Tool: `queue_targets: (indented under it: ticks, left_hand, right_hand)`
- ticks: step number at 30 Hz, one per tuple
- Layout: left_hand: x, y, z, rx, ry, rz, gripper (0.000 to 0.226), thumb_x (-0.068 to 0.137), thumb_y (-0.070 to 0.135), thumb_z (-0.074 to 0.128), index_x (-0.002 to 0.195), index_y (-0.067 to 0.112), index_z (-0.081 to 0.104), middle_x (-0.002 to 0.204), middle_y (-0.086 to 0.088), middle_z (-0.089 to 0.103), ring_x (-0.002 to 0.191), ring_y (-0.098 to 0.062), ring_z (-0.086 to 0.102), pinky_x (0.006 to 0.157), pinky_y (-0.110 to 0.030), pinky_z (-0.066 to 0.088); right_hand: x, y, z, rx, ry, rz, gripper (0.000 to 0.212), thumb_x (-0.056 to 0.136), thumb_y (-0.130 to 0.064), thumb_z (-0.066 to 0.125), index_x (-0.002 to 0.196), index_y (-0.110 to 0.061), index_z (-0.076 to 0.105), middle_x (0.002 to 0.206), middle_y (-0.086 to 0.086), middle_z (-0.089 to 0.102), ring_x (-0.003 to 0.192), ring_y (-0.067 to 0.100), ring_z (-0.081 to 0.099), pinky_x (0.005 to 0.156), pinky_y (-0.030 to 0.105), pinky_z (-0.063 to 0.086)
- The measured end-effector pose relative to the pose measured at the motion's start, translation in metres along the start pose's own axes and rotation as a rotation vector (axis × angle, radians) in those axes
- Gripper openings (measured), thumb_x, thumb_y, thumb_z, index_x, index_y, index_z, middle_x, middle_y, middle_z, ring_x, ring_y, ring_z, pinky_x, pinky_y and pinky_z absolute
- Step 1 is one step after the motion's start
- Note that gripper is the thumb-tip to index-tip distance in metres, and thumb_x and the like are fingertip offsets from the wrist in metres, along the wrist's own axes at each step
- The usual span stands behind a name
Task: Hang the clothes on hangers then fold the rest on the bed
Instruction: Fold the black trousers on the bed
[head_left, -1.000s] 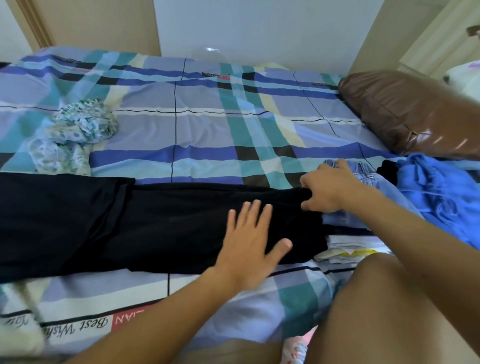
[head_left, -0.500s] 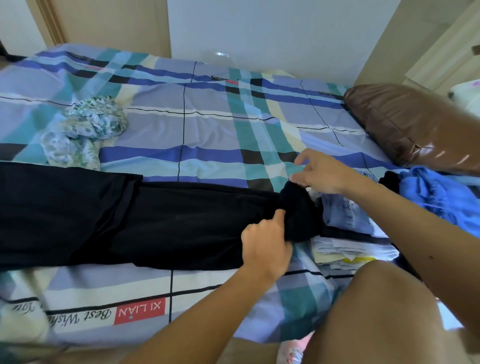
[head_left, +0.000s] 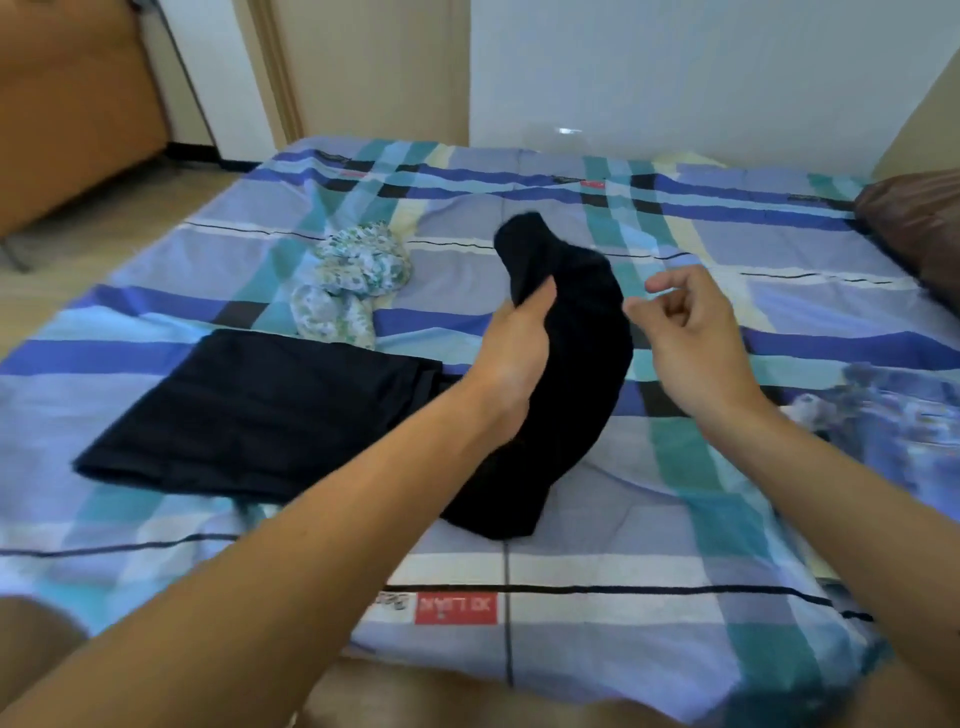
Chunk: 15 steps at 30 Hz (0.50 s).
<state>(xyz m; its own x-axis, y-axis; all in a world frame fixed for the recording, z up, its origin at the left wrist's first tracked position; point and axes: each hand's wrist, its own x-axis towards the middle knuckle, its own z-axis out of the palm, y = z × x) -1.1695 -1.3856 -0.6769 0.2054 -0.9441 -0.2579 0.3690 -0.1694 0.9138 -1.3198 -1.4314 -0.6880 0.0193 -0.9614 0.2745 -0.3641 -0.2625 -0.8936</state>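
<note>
Left hand (head_left: 511, 358) grips lifted end of long black fabric garment (head_left: 571, 364), mid-bed. Right hand (head_left: 685, 338) just beside it, fingers loosely curled, holding nothing. Garment's other part lies flat toward left edge of blue-teal plaid-sheeted bed (head_left: 675, 519). Crumpled green-white floral cloth (head_left: 353, 280) lies beyond it. Brown glossy pillow (head_left: 914, 223) at right edge.

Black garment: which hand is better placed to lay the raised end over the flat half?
Left, probably. The left hand grips the raised end of the black garment; the right hand holds nothing, just beside it.
</note>
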Motion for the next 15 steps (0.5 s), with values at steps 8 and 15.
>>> queue_targets:
  ticks: [8,15]
  left_hand:
    - [-0.025,0.056,-0.159,-0.263,0.185,0.124,0.036,0.102,0.035,0.052,0.127,0.012,0.065,0.12,-0.006,0.073,0.11,-0.022,0.07,0.088,-0.035,0.057]
    - [-0.014,0.013,-0.298,0.07,0.903,-0.138,0.044,0.087,0.004,0.059,0.13,0.001,0.051,0.109,-0.017,0.06,0.096,-0.036,0.061,0.069,-0.042,0.051]
  right_hand:
    - [-0.029,-0.026,0.132,-0.026,-0.277,-0.182,0.022,0.094,-0.026,0.068,0.111,-0.022,0.056,0.103,0.002,0.059,0.091,0.008,0.058,0.08,0.012,0.042]
    - [-0.069,0.001,0.205,-0.594,-0.914,-0.195,0.056,0.104,-0.053,0.039,0.154,-0.028,0.036,0.163,0.007,0.022,0.152,0.028,0.019,0.124,0.052,0.011]
